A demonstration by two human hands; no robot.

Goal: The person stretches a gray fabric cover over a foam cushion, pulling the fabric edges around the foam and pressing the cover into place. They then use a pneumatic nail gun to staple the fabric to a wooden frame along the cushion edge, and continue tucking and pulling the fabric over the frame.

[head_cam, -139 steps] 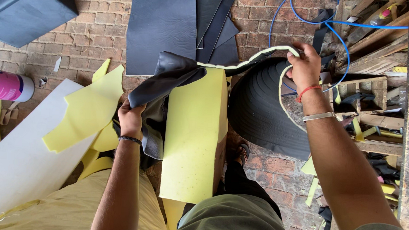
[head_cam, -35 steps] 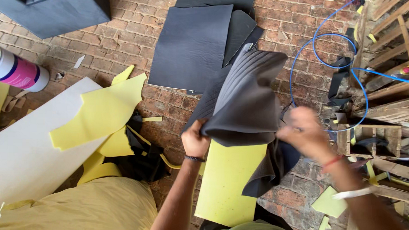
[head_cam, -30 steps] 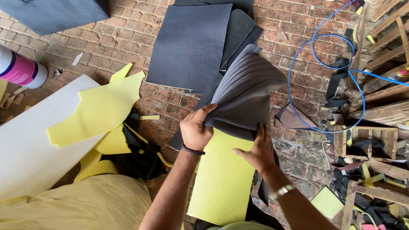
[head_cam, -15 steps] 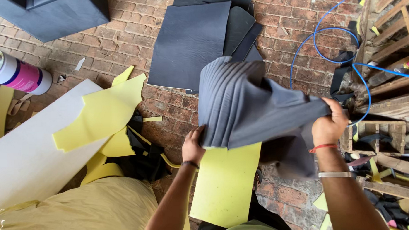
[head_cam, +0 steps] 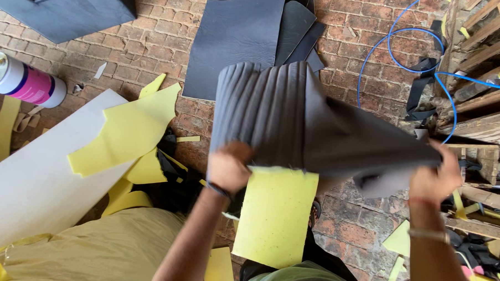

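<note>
A grey ribbed, stitched upholstery cover with yellow foam backing is held up in the air above the red brick floor, stretched between both hands, its ribbed face upward and a long flat yellow foam panel hanging from its near edge. The left hand is closed in a fist around the cover's lower left edge, where grey fabric meets foam. The right hand is clenched around the bunched right end of the cover, pulling it into a narrow fold. On the floor beyond the cover lie several flat dark grey leatherette sheets. To the left rests a large white board with ragged yellow foam offcuts on it, and a white spray can with a pink label lies farther left. A blue hose loops on the bricks near rough wooden pallets on the right.
</note>
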